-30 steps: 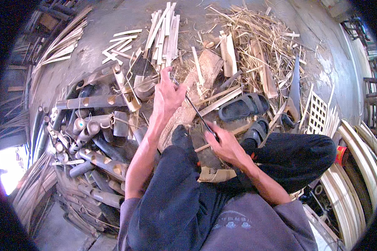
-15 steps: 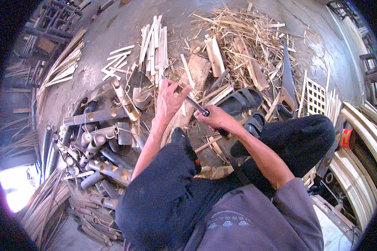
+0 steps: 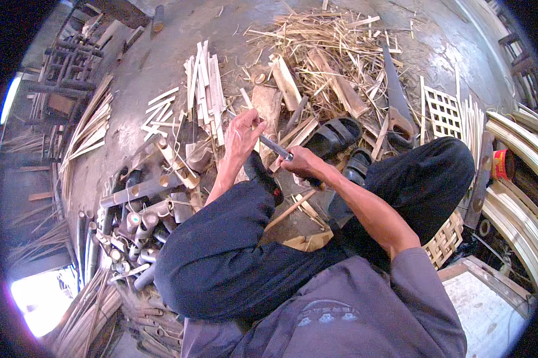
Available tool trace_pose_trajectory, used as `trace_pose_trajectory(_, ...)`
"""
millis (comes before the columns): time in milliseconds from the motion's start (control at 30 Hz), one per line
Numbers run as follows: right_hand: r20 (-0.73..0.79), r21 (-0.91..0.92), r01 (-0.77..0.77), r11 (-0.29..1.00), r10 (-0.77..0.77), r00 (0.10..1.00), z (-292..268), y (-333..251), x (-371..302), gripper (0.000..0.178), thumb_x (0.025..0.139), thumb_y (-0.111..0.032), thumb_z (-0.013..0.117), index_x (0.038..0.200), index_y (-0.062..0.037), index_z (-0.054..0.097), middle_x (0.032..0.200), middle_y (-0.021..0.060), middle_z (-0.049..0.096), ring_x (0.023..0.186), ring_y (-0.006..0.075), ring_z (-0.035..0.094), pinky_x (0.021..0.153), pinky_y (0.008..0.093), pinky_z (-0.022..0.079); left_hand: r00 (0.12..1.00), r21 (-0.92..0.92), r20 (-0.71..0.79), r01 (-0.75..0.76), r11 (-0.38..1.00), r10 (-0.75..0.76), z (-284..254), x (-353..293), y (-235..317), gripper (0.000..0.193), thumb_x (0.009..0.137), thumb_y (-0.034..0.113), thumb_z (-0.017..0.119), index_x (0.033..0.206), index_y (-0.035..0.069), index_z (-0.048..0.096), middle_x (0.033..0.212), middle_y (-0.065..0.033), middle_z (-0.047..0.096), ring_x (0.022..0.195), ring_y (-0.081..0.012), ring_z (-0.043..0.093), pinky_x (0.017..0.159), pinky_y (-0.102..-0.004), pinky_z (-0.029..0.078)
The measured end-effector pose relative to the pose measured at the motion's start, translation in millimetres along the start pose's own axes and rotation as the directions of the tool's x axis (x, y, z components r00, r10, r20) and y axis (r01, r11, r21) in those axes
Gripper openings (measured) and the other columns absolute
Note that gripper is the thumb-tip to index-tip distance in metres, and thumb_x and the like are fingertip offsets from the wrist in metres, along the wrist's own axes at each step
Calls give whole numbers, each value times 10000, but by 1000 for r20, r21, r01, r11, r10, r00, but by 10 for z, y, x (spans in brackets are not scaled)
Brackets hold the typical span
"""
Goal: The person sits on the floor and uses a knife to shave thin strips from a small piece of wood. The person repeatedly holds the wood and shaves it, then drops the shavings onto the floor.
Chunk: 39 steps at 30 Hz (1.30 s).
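A knife (image 3: 274,145) with a long grey blade and dark handle is gripped in my right hand (image 3: 305,163), its blade slanting up and left toward my other hand. My left hand (image 3: 240,136) has its fingers closed on a thin pale bamboo strip (image 3: 246,98), whose end sticks out above the knuckles. Blade and strip meet at the left fingers, where the exact contact is hidden. Just beyond lies a worn wooden block (image 3: 266,102) on the floor. Both hands are above my bent legs (image 3: 221,238).
Split strips (image 3: 208,89) lie stacked ahead, beside shorter pieces (image 3: 160,112). A shavings heap (image 3: 334,42), handsaw (image 3: 397,101) and dark sandals (image 3: 336,138) are ahead right. Bamboo tubes (image 3: 139,224) crowd the left. A woven panel (image 3: 443,113) and red tin (image 3: 503,164) stand right.
The whole view has shifted slightly. Less of the bamboo strip shows above my left hand. Both hands keep their holds, and the knife still slants between them.
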State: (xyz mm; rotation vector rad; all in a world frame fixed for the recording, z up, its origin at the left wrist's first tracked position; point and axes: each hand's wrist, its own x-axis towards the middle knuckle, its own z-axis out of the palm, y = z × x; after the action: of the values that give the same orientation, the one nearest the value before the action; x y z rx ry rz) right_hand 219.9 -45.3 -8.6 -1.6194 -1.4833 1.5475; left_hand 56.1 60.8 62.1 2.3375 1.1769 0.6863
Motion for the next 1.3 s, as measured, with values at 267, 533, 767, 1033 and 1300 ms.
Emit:
trace_pose_trajectory(267,-70,-4,6,1000,-6,997,7,89,-100,214,792,-230,635,908,-54,664,748,109,650,666,223,627,635,367,488,997,-146,79,4,989,7,41,-1,58,141,805,136,674,853,21,609,766,-117,638,705,-244,624,652,-360,476)
trace_pose_trajectory(533,-271,-273,21,962,-98,958,126,175,-50,276,804,-286,644,953,-54,663,836,193,671,823,367,675,711,420,526,996,-157,32,-79,984,85,45,-55,-93,201,765,115,688,729,14,518,644,-127,536,572,-285,548,553,-378,420)
trace_pose_trajectory(767,-27,-89,-24,996,22,999,121,272,101,273,783,-272,642,903,-28,655,816,190,663,706,266,665,662,394,506,999,-177,38,-32,984,39,28,-53,-37,177,786,115,680,763,2,546,666,-117,562,637,-239,571,613,-349,450)
trace_pose_trajectory(1033,65,30,14,999,-16,998,472,630,242,279,688,-346,672,798,-91,691,689,91,663,624,183,628,609,359,498,973,-257,117,221,941,-197,-205,-257,39,201,825,165,672,796,9,549,686,-77,578,670,-164,567,652,-324,464)
trace_pose_trajectory(1300,14,-61,-70,996,71,997,448,386,209,188,752,-252,626,760,-65,641,580,74,580,504,141,504,500,339,445,947,-210,160,310,927,-280,-1,-129,-151,277,839,252,691,908,-8,625,637,-33,571,613,-95,530,570,-277,439)
